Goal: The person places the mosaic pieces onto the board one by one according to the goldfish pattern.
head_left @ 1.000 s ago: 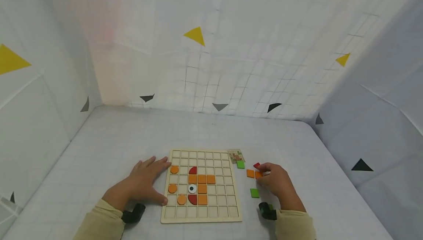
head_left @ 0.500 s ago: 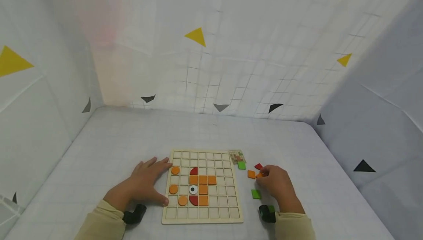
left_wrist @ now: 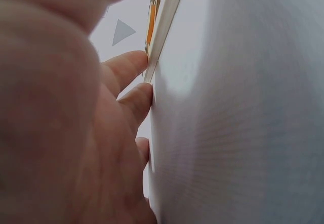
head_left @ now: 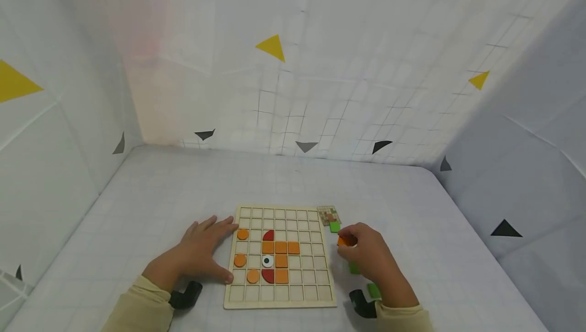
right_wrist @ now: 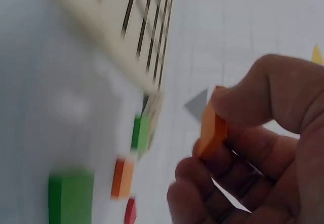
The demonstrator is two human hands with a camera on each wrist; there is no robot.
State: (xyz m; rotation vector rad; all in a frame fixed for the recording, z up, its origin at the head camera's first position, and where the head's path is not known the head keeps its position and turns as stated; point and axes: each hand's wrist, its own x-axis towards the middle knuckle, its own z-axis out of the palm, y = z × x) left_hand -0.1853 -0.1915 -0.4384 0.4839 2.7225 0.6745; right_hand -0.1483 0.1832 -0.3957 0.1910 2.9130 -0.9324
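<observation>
A wooden grid board [head_left: 310, 294] lies flat on the table. On it are several orange square tiles [head_left: 281, 261], orange discs [head_left: 240, 260], two red quarter-round pieces [head_left: 268, 275] and a white eye disc [head_left: 267, 261]. My left hand [head_left: 201, 250] is spread at the board's left side, thumb and fingertips touching the edge. Just right of the board, my right hand [head_left: 368, 253] pinches an orange square tile [right_wrist: 212, 125] between thumb and fingers, raised off the table in the right wrist view. Another orange tile [right_wrist: 122, 178] and a red piece [right_wrist: 130, 212] lie on the table below.
A small picture card [head_left: 328, 214] lies at the board's far right corner, with a green tile [head_left: 335, 227] by its near edge. Further green tiles [head_left: 374, 291] lie right of the board, one partly hidden under my right hand. White sheet walls [head_left: 293, 93] surround the table.
My right hand has picked an orange tile up from the table and moved left with it, towards the board. The left hand and the pieces on the board stay where they were.
</observation>
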